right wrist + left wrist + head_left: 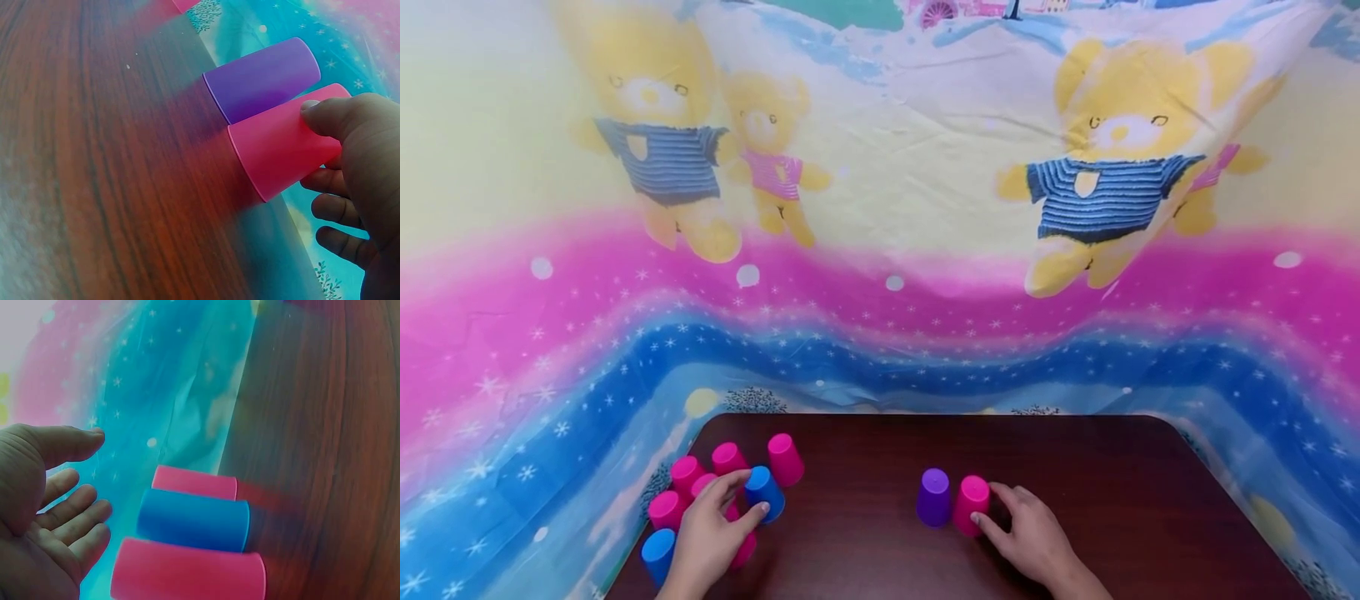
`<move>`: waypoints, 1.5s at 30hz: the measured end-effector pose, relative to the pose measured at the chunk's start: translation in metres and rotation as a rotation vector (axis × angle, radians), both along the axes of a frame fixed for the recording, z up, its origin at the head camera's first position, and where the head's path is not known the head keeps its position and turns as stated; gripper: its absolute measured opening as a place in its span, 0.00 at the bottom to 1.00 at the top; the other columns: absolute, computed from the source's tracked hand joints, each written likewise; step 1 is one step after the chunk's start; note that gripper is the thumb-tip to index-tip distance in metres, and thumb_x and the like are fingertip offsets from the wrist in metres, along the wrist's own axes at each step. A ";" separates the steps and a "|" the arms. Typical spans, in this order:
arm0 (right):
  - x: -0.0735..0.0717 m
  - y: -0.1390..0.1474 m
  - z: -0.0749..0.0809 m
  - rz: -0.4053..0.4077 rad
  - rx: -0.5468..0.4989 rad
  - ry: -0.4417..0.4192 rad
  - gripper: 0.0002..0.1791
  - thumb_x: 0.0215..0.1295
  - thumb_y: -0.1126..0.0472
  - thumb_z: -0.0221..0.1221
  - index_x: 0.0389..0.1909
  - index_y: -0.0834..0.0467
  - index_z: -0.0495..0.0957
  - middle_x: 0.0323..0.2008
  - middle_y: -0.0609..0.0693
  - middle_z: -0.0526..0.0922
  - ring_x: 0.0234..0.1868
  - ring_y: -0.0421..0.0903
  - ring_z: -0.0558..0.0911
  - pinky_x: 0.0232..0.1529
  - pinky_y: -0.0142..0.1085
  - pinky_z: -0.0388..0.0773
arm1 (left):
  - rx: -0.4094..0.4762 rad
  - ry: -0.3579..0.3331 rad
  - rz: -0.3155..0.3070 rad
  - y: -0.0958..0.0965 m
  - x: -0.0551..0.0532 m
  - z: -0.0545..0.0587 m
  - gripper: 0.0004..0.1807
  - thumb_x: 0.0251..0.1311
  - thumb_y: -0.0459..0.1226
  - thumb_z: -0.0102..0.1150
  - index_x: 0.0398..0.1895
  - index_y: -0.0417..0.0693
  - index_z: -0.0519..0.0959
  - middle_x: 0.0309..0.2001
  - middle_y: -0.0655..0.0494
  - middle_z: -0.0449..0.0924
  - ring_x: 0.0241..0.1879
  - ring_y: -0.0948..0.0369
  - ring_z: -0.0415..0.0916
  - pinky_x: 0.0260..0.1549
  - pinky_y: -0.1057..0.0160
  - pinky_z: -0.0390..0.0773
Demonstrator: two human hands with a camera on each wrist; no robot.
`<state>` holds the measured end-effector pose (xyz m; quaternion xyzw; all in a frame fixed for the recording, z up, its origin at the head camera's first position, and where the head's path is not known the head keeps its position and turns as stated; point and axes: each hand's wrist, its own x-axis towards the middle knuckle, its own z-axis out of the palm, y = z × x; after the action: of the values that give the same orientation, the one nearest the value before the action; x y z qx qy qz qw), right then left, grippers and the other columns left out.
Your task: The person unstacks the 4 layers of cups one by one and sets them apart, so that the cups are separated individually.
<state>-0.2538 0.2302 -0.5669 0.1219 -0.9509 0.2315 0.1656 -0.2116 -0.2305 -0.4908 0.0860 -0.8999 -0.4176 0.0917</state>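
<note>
My right hand [1030, 533] holds an upright pink cup [972, 498] between thumb and fingers; in the right wrist view the thumb [322, 115] presses on its side near the narrow end. Beside that cup stands a purple cup [933, 500], also upside down. On the left, my left hand [709, 533] is around an upside-down blue cup [766, 493] in the head view. The left wrist view shows its thumb and fingers spread, apart from the blue cup [194, 522], which stands between two pink cups.
Several pink cups [686, 473] cluster at the table's left side, some partly behind the left hand. Another blue cup [658, 552] stands near the left edge, and a pink cup [785, 458] farther back. Printed cloth [895, 208] hangs behind the dark wooden table [857, 492].
</note>
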 end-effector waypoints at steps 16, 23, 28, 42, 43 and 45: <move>0.000 0.001 -0.001 0.011 -0.003 0.025 0.34 0.53 0.31 0.62 0.53 0.50 0.79 0.29 0.37 0.77 0.27 0.33 0.69 0.30 0.33 0.71 | 0.107 0.118 -0.191 0.049 -0.017 -0.010 0.32 0.45 0.48 0.76 0.57 0.59 0.76 0.53 0.62 0.77 0.58 0.54 0.75 0.56 0.51 0.75; 0.001 0.000 -0.001 0.022 -0.014 0.034 0.33 0.53 0.32 0.63 0.53 0.51 0.79 0.30 0.38 0.77 0.28 0.34 0.71 0.30 0.33 0.71 | 0.116 0.132 -0.319 0.077 -0.029 -0.012 0.31 0.45 0.53 0.74 0.55 0.65 0.76 0.53 0.65 0.77 0.58 0.58 0.75 0.55 0.55 0.76; 0.001 -0.002 0.000 0.020 -0.016 -0.004 0.34 0.53 0.31 0.62 0.53 0.50 0.79 0.29 0.37 0.76 0.27 0.34 0.69 0.28 0.32 0.69 | 0.116 0.116 -0.379 0.092 -0.034 -0.013 0.31 0.46 0.55 0.72 0.56 0.66 0.75 0.54 0.65 0.76 0.58 0.58 0.74 0.55 0.56 0.76; 0.002 0.000 0.002 0.019 -0.014 0.002 0.34 0.54 0.30 0.61 0.54 0.50 0.79 0.28 0.36 0.75 0.26 0.33 0.66 0.28 0.31 0.67 | 0.146 0.163 -0.458 0.125 -0.050 -0.021 0.31 0.47 0.52 0.73 0.56 0.61 0.75 0.54 0.61 0.77 0.58 0.58 0.75 0.56 0.55 0.75; 0.002 0.000 0.002 0.020 -0.016 0.001 0.34 0.54 0.30 0.61 0.54 0.50 0.79 0.27 0.36 0.75 0.25 0.33 0.66 0.28 0.31 0.67 | 0.147 0.167 -0.465 0.128 -0.051 -0.022 0.31 0.47 0.51 0.74 0.56 0.60 0.76 0.54 0.61 0.77 0.57 0.58 0.75 0.56 0.55 0.75; 0.001 -0.001 0.001 0.019 -0.016 0.002 0.35 0.54 0.30 0.61 0.54 0.50 0.79 0.27 0.36 0.74 0.25 0.34 0.66 0.28 0.31 0.66 | 0.146 0.176 -0.479 0.134 -0.053 -0.025 0.31 0.47 0.49 0.74 0.56 0.58 0.76 0.54 0.60 0.77 0.57 0.58 0.75 0.57 0.54 0.75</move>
<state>-0.2523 0.2297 -0.5657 0.1301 -0.9477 0.2403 0.1651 -0.2650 -0.0962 -0.5154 -0.1599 -0.8506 -0.4971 0.0618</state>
